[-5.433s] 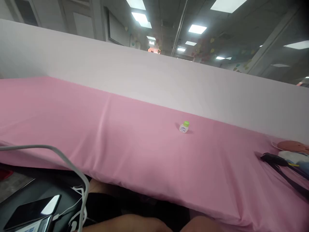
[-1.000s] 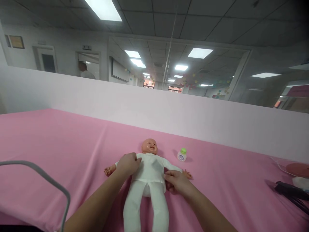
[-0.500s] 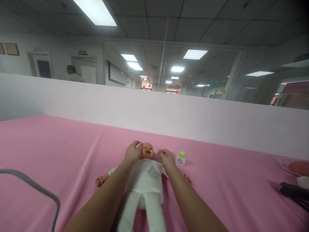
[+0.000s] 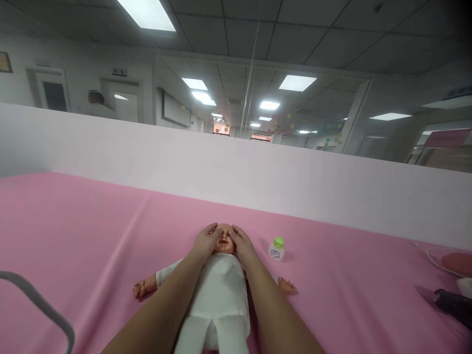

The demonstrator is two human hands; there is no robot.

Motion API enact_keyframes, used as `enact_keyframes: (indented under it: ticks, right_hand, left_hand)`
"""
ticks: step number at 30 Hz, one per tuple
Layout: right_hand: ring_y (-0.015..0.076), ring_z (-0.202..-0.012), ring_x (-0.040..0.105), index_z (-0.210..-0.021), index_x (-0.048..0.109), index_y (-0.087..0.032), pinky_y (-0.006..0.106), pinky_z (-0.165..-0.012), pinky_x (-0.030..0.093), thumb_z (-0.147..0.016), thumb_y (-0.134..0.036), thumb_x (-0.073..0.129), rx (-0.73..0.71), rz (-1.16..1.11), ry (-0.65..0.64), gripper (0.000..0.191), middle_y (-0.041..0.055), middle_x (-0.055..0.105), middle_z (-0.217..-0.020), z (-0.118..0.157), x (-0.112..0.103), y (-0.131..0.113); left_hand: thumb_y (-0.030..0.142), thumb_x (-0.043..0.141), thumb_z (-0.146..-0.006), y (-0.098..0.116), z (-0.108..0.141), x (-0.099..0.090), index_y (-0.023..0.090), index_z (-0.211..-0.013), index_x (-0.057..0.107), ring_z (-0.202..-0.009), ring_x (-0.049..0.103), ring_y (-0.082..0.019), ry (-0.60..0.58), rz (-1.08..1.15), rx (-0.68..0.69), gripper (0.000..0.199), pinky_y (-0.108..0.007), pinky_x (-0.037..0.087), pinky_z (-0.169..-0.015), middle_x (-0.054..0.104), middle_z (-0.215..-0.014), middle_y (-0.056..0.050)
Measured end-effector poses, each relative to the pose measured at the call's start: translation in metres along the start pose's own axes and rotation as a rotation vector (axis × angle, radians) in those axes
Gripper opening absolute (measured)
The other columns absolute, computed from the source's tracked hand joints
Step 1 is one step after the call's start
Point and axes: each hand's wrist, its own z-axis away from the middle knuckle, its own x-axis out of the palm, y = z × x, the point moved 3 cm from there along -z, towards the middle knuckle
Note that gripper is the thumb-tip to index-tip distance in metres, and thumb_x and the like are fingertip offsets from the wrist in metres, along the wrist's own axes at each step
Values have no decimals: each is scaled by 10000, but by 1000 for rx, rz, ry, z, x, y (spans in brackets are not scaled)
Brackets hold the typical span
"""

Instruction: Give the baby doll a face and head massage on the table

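A baby doll (image 4: 220,287) in a white top and white trousers lies on its back on the pink cloth, its arms spread to the sides. My left hand (image 4: 205,242) cups the left side of the doll's head, thumb at its brow. Against the opposite side of the head rests my right hand (image 4: 242,244), its thumb near the doll's eye. Between them the two hands hold the head, and the other fingers are partly hidden. To the right of my right hand stands a small clear bottle (image 4: 276,251) with a green cap.
Pink cloth (image 4: 346,275) covers the surface, with a low white wall (image 4: 280,182) behind it. A grey cable (image 4: 40,301) curves in at lower left. A black object (image 4: 455,305) and a clear-rimmed dish (image 4: 457,263) lie at the right edge. Beyond the wall, a person (image 4: 101,109) is visible.
My right hand has moved left from beside the doll's head onto it. Both hands now touch the head. The view has shifted slightly.
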Motion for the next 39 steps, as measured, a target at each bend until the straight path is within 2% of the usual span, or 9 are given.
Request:
enact_keyframes:
  ticks: [6, 10, 13, 17, 23, 28, 31, 34, 39]
  right_hand:
    - [294, -1210, 657, -1164, 735, -273, 413, -1059, 511, -655, -457, 874, -66, 18, 51, 559, 56, 749, -1238, -6, -2, 6]
    - [285, -1154, 685, -1130, 722, -252, 410, -1022, 533, -652, -456, 881, -67, 3, 71, 544, 69, 759, -1198, -9, -1, 10]
    - [273, -1129, 695, -1103, 712, -240, 407, -1012, 536, -671, -469, 866, -61, -20, 88, 513, 71, 764, -1167, -11, -1, 11]
    - [273, -1089, 709, -1089, 725, -236, 423, -1007, 543, -709, -496, 834, -36, -67, 76, 474, 69, 777, -1118, -9, -3, 9]
    - [287, -1219, 664, -1210, 728, -275, 459, -1049, 538, -719, -449, 831, 45, -161, 0, 531, 68, 729, -1299, -1, -10, 6]
    - [296, -1217, 670, -1253, 712, -302, 490, -1054, 538, -713, -364, 826, 113, -211, -51, 555, 59, 694, -1369, 5, -13, 2]
    - [289, -1246, 653, -1264, 695, -291, 472, -1083, 520, -717, -347, 839, 112, -223, -71, 568, 60, 683, -1382, 7, -11, -1]
    - [291, -1260, 645, -1280, 667, -274, 458, -1074, 529, -704, -349, 873, 92, -208, -77, 616, 77, 667, -1398, 9, -8, -5]
    - [294, -1198, 676, -1235, 645, -231, 438, -1027, 560, -633, -344, 934, 46, -125, -55, 677, 109, 684, -1348, 10, -3, -9]
  left_hand:
    - [305, 759, -829, 3, 4, 0, 208, -1418, 632, -1126, 720, -291, -13, 101, -66, 610, -347, 568, -939, 720, -1317, -134]
    - [320, 800, -806, 3, 4, 2, 188, -1389, 652, -1065, 738, -287, -2, 150, -101, 616, -340, 591, -883, 742, -1262, -143]
    - [347, 812, -810, 2, 3, 5, 187, -1354, 677, -1053, 739, -282, 2, 165, -101, 582, -339, 594, -880, 758, -1226, -138]
    - [376, 745, -883, 1, 1, 5, 202, -1322, 698, -1097, 722, -269, -15, 180, -97, 475, -346, 582, -925, 757, -1238, -126]
    - [333, 685, -922, -2, -1, -4, 244, -1348, 685, -1122, 715, -260, -101, 214, -132, 435, -358, 590, -928, 737, -1296, -110]
    - [275, 658, -923, -2, 2, -10, 260, -1390, 648, -1109, 721, -255, -163, 236, -168, 467, -357, 605, -886, 726, -1314, -106]
    - [279, 695, -893, 2, 7, -11, 265, -1391, 636, -1120, 713, -255, -190, 234, -184, 501, -339, 603, -866, 725, -1308, -102]
    - [339, 758, -852, 7, 10, -10, 252, -1375, 622, -1081, 723, -255, -212, 223, -134, 547, -325, 605, -839, 706, -1325, -112]
    - [337, 779, -801, 7, 7, -4, 229, -1288, 648, -1030, 727, -260, -66, -2, -31, 516, -331, 598, -833, 695, -1295, -124]
